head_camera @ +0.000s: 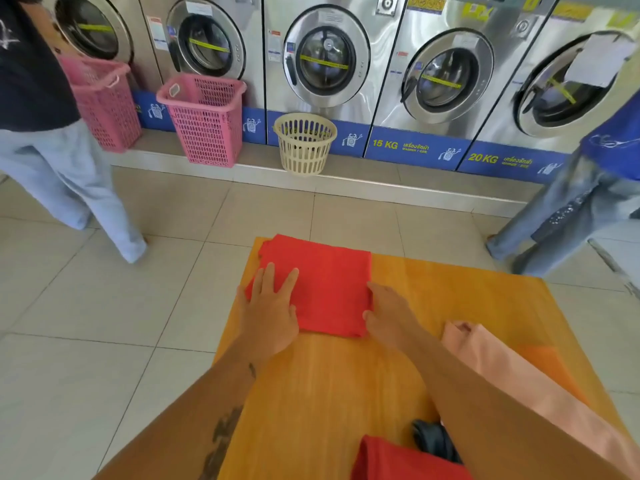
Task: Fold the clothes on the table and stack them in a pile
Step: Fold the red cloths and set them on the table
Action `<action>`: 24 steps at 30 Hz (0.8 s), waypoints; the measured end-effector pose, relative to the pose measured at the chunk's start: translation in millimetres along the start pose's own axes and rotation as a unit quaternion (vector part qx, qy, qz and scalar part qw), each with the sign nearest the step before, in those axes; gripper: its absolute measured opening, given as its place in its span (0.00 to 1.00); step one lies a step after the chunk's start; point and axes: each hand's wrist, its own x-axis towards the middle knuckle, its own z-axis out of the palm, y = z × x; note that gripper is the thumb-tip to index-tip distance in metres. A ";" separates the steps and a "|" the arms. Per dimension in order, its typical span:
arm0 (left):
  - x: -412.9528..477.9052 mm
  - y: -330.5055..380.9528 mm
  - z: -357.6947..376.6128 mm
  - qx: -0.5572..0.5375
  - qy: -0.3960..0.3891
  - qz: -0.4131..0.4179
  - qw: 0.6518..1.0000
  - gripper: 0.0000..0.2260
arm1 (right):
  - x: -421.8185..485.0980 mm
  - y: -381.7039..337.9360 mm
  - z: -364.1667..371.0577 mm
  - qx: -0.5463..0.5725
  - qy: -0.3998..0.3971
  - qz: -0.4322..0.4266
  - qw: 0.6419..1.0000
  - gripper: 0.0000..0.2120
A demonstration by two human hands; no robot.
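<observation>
Head view: folded red cloth garment [318, 285] flat at far left corner of orange wooden tabletop [450, 299]. Left hand [270, 306] pressed on its left part, fingers spread. Right hand [388, 313] at its right edge, fingers together. Bare tabletop nearer. Peach garment [519, 372] along right edge. Washer labels: "15 KG", "20 KG".
</observation>
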 end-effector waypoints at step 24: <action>-219.0 133.7 31.0 -0.162 -0.228 -0.016 0.960 0.13 | -279.2 130.5 -30.4 -0.114 -0.033 -0.075 0.990 0.29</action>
